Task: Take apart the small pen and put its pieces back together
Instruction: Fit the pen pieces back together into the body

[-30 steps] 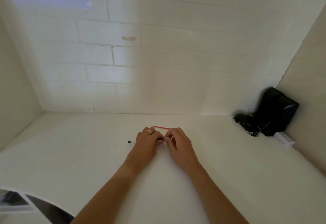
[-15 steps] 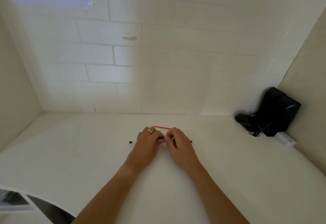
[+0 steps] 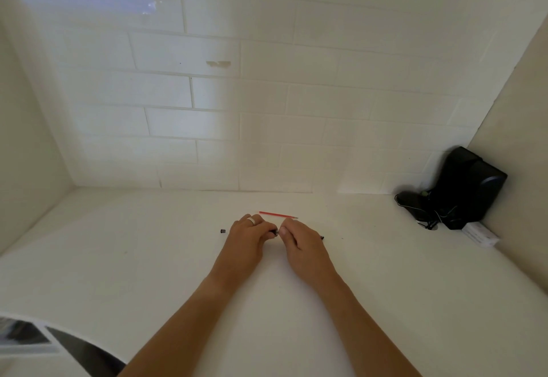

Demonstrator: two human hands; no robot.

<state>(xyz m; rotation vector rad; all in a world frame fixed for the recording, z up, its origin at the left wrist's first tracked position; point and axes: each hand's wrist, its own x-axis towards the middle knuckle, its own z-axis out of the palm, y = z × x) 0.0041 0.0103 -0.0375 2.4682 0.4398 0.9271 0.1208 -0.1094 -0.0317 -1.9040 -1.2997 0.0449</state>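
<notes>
Pen barrel (image 3: 274,231), dark and slim, pinched at the table's centre between both hands, only a short stretch showing in the gap. Left hand (image 3: 247,238) closed around one end, ring (image 3: 251,220) on a finger; right hand (image 3: 302,243) with fingertips pressed together on the other end, thumb (image 3: 283,232) nearest the gap. Exact contact hidden under the knuckles. Held low over the white table (image 3: 148,258), probably so loose parts drop a short way and stay put. Red refill (image 3: 278,215) lying flat at 12 o'clock, just beyond the fingers, likely set aside within easy reach for refitting. Small dark piece (image 3: 223,231) at 9 o'clock, apart from the left hand; another dark tip (image 3: 322,238) poking out at 3 o'clock beside the right hand, whether loose or part of the barrel impossible to tell. Black device (image 3: 465,188) with cords and a white box (image 3: 480,234) far off at 2 o'clock, in the corner. No brand, label or writing legible anywhere.
</notes>
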